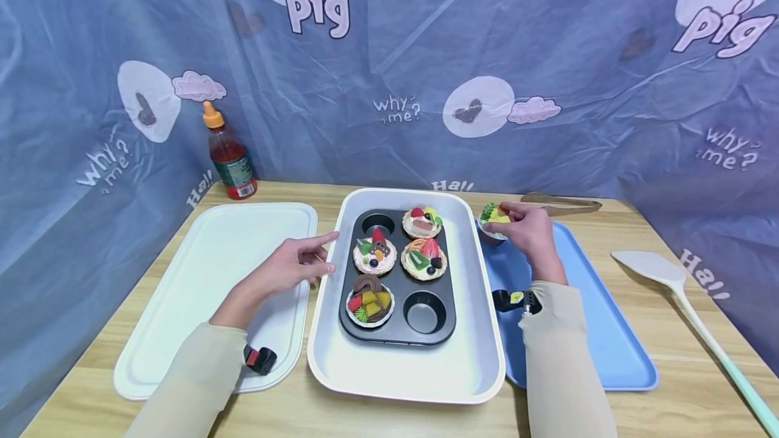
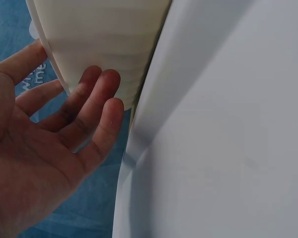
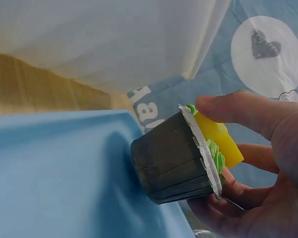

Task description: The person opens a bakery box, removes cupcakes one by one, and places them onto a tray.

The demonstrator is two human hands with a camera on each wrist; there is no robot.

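In the head view, my right hand (image 1: 531, 230) pinches a cupcake (image 1: 494, 220) with yellow and green topping over the back left corner of the blue tray (image 1: 599, 316). The right wrist view shows its dark ribbed cup (image 3: 171, 158) tilted, thumb and fingers round the topped rim. My left hand (image 1: 289, 265) is at the left rim of the white bin (image 1: 404, 384), fingers spread and loosely bent, holding nothing. Inside the bin lies a dark muffin pan (image 1: 398, 320). Four of its cups hold topped pastries, among them a fruit tart (image 1: 423, 259); the back left and front right cups are bare.
A white tray (image 1: 201, 276) lies on the left. The sauce bottle (image 1: 230, 157) stands at the back left. Metal tongs (image 1: 562, 204) lie behind the blue tray, and a long spatula (image 1: 694, 303) is at the far right.
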